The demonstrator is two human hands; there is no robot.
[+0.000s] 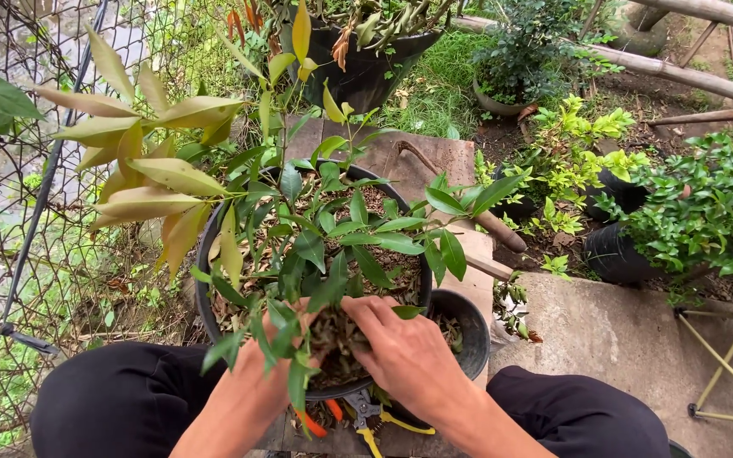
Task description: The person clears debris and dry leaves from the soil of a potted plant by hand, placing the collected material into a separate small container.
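Hands, left hand [252,373] and right hand [405,352], pressing soil [337,335] in black pot [205,254]

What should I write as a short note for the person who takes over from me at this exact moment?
Left hand: in the big black pot, partly behind leaves; grip unclear.
Right hand: fingers curled into the dry leaf mulch at the plant's base.
Yellow-handled pruners lie under the pot's near rim, an orange-handled tool beside them. A smaller black pot stands to the right.
Done: both hands are in the mulch.
Left: cannot tell.
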